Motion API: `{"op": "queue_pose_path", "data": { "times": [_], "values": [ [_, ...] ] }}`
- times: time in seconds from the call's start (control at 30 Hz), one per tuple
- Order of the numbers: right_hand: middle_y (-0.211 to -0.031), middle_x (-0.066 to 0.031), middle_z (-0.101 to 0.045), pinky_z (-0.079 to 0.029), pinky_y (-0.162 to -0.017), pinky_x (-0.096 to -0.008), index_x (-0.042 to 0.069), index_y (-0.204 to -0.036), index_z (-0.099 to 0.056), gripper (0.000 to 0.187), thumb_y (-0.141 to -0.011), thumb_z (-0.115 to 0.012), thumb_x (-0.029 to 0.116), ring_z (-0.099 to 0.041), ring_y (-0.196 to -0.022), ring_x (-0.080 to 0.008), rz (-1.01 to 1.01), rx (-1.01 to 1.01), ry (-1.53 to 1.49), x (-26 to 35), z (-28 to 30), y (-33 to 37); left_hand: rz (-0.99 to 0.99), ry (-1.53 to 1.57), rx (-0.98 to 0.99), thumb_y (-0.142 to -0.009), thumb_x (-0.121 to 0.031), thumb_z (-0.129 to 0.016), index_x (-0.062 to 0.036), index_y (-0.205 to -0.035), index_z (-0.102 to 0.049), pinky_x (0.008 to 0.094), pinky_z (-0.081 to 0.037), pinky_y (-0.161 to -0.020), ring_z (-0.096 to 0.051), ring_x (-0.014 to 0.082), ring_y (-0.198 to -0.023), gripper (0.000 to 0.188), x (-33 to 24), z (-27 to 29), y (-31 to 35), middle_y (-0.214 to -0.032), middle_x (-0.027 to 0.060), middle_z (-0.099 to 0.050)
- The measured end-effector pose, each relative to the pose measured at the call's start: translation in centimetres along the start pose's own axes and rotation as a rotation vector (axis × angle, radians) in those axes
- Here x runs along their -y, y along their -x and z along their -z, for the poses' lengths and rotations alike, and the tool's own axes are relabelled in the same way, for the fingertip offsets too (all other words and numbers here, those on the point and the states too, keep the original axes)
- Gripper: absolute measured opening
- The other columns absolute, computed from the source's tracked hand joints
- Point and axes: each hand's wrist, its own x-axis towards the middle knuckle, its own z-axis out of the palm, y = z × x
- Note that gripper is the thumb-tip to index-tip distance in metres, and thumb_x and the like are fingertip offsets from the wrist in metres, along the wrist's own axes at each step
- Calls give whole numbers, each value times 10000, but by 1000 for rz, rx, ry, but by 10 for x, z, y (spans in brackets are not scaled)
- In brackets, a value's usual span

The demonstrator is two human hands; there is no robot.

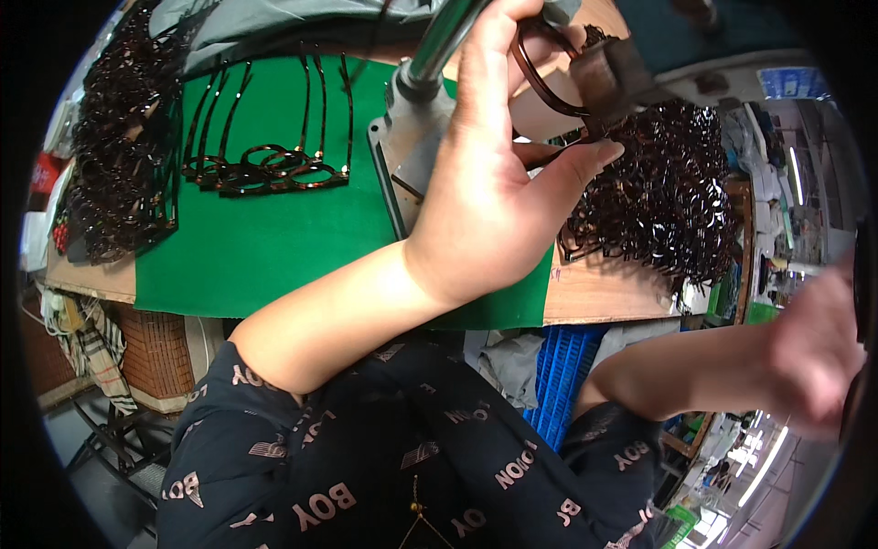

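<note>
My left hand [489, 197] reaches up in the middle, fingers and thumb closed round a dark brown eyeglass frame [541, 80]. That frame is held against the brownish metal head [604, 78] of a bench machine; fingers and the head hide part of it. Out at the right rim is my right hand [817, 352], smeared by motion, beside a dark edge. Whether it grips anything does not show. Left of the machine's post, several tortoiseshell eyeglass frames [274, 169] lie with temples spread on a green mat [247, 256].
The machine's metal post [434, 55] rises from a grey base [407, 137] on the mat. Heaps of dark frames stand on both sides, one left heap [114, 156] and one right heap [668, 197]. Below the table's wooden edge [594, 306] is a blue plastic crate [558, 375].
</note>
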Motion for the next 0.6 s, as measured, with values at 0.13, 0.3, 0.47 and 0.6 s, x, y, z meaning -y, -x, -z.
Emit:
{"op": "queue_pose_path", "data": {
  "times": [0.13, 0.3, 0.47, 0.6],
  "values": [
    [-904, -55, -592, -462, -706, -247, 25, -902, -625, 178, -733, -661, -18, -567, -790, -131, -879, 401, 229, -26, 11, 131, 133, 147, -36, -728, 45, -586, -53, -1374, -178, 197, -472, -548, -541, 154, -857, 771, -41, 17, 6, -1091, 158, -498],
    [-778, -75, -566, -454, -645, -257, -13, -835, -587, 87, -761, -632, -19, -560, -700, -156, -997, 441, 411, -34, 9, 233, 270, 81, -17, -736, -74, -577, -5, -1373, -203, 166, -416, -489, -566, 147, -731, 742, -62, 55, 33, -1064, 141, -493],
    [-747, -96, -542, -434, -592, -298, -9, -802, -570, 76, -750, -623, -25, -533, -646, -216, -876, 521, 524, -45, 4, 236, 360, 173, 13, -794, -83, -617, -23, -1274, -323, 210, -417, -352, -525, 147, -586, 566, -72, 64, 39, -837, 63, -482],
    [-744, -103, -533, -434, -589, -298, -9, -805, -563, 68, -757, -607, -28, -529, -662, -221, -864, 596, 469, -40, 10, 230, 375, 466, 75, -830, -206, -619, -77, -950, -436, 289, -496, -422, -532, 228, -621, 254, -76, 55, 37, -757, 79, -510]
  ]
}}
